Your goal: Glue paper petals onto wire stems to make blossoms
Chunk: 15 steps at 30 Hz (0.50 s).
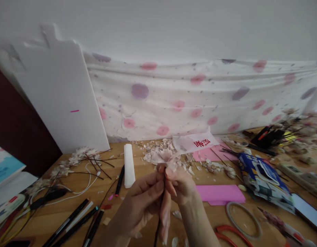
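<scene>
In the middle of the head view, both my hands meet around an artificial flower (166,155) with pale pink petals on a thin dark stem (158,224). My left hand (145,195) pinches the stem just below the bloom. Close against it, the fingers of my right hand (180,183) are closed at the flower's base, partly covering the petals. The stem runs down between my hands toward the bottom edge. Behind the flower lies a heap of loose pale petals (150,151) on the wooden table (109,187).
Markers (65,221) and a white strip (129,166) lie on the left, near finished flowers (82,154). To the right are pink paper (220,193), a tape roll (244,221), red-handled scissors (233,231) and a blue wipes packet (265,180). A white board (63,92) leans behind.
</scene>
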### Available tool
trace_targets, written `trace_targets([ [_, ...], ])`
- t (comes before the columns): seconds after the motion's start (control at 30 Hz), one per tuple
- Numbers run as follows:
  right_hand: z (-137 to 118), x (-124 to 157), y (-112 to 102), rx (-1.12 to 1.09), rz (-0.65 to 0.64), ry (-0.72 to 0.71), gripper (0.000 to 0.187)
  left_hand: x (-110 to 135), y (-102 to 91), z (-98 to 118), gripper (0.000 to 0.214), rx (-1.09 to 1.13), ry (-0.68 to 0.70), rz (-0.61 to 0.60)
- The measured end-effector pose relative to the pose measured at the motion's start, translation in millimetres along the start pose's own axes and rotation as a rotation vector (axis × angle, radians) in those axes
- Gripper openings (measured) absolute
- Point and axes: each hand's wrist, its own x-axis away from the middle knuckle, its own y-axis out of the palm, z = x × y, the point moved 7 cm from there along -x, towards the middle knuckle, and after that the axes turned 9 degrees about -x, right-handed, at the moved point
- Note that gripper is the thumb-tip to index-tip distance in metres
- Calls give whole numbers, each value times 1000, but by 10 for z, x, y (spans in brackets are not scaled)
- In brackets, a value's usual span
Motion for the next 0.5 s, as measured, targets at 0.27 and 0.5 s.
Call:
trace_targets([
  [0.27,-117,22,-45,-48,89,-86,46,94,-183,242,20,-359,123,337],
  [0.5,-92,10,-36,0,64,-75,58,30,-108,54,12,-36,94,23],
])
